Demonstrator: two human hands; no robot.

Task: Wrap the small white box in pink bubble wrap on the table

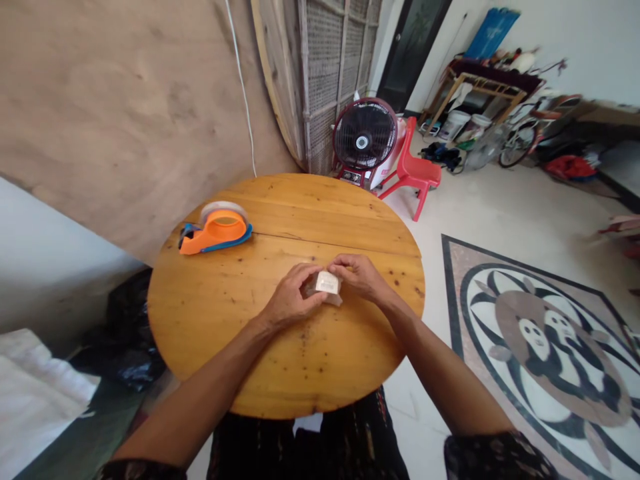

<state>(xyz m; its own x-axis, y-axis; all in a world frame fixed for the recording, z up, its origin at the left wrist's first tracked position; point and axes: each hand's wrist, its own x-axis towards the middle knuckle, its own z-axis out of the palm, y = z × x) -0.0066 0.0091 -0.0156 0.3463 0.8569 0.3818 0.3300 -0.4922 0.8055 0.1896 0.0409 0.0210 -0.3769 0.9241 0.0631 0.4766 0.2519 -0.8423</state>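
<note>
A small white box with a printed label [327, 283] is between my hands, over the middle of the round wooden table [270, 373]. Clear plastic [334, 300] sticks out below it; whether this is a wrapper or a flap I cannot tell. My left hand [295, 293] curls round the box's left side, thumb in front and fingers behind. At the upper right corner, the fingertips of my right hand [357, 275] pinch together; what they grip there is too small to make out. An orange and blue tape dispenser [220, 230] with a tape roll stands at the back left.
Behind the table are a dark red fan [363, 137] and a red plastic chair [417, 170]. A wooden board [125, 100] leans along the left. Black bags [130, 333] lie at the lower left. A panda floor design [545, 340] is to the right.
</note>
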